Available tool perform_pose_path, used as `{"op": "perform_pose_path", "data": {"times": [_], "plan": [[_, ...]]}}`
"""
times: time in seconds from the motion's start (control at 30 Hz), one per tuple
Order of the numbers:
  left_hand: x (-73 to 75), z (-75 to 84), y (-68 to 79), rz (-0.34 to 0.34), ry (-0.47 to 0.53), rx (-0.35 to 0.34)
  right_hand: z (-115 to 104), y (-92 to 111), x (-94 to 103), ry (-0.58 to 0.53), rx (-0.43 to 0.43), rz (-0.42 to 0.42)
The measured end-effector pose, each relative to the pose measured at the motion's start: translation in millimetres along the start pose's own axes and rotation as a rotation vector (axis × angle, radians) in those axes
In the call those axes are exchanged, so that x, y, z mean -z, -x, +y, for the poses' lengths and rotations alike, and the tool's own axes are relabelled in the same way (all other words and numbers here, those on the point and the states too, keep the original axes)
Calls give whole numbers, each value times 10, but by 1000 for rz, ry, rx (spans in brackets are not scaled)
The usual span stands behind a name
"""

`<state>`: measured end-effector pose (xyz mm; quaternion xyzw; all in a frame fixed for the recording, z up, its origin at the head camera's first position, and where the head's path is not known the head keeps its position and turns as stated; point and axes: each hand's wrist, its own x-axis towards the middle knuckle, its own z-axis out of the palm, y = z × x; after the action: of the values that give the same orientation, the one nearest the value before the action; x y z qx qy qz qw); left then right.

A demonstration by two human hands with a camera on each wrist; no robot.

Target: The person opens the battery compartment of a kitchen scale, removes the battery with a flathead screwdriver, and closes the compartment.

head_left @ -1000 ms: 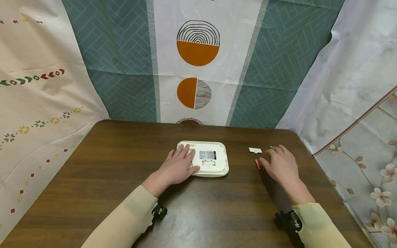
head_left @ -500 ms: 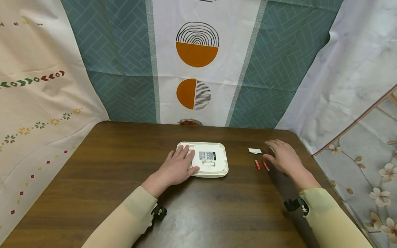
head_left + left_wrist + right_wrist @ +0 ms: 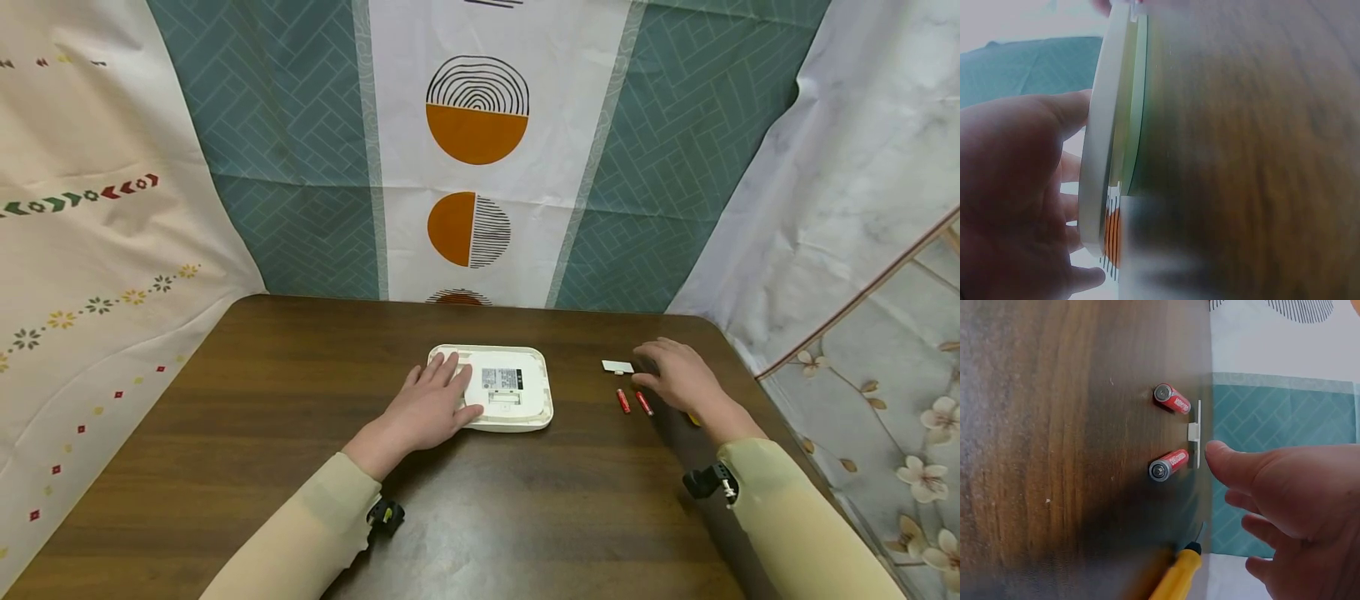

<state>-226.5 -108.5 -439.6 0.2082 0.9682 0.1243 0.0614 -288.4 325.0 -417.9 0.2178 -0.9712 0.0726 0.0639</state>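
Note:
A white device [image 3: 531,375] with rounded corners lies underside up, its printed label and uncovered battery compartment showing. My left hand [image 3: 423,406] rests on its left part with fingers spread; the left wrist view shows the thumb at the edge of the device. Over the table to the right, my right hand [image 3: 678,379] holds nothing, fingers loosely bent. By its fingertips lies a small white battery cover [image 3: 617,366]. Two red batteries, the left battery [image 3: 623,401] and the right battery [image 3: 643,403], lie just in front of the cover. A yellow-handled screwdriver [image 3: 1179,575] is mostly hidden under the right wrist in the head view.
All of it lies on a dark wooden table [image 3: 300,358]. Patterned cloths hang behind the table [image 3: 480,125] and on both sides. Each wrist wears a small black camera.
My right hand has risen away from the batteries, uncovering the right one, then shifted slightly left toward the battery cover. Part of the screwdriver now shows. My left hand stays still.

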Motion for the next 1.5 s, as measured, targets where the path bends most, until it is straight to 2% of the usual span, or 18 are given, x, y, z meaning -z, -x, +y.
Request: {"op": "perform_pose_path", "data": {"times": [0.33,0.93,1.5], "plan": [[6,7,6,6,1,-7,32,-50,-36,-35,-8,-53],[-7,-4,0,3,-9,-6,38,-170,-120,8,2,-59],[-13,-8,-6,11,-21,-8,42,-205,-125,-33,-59,-70]]}}
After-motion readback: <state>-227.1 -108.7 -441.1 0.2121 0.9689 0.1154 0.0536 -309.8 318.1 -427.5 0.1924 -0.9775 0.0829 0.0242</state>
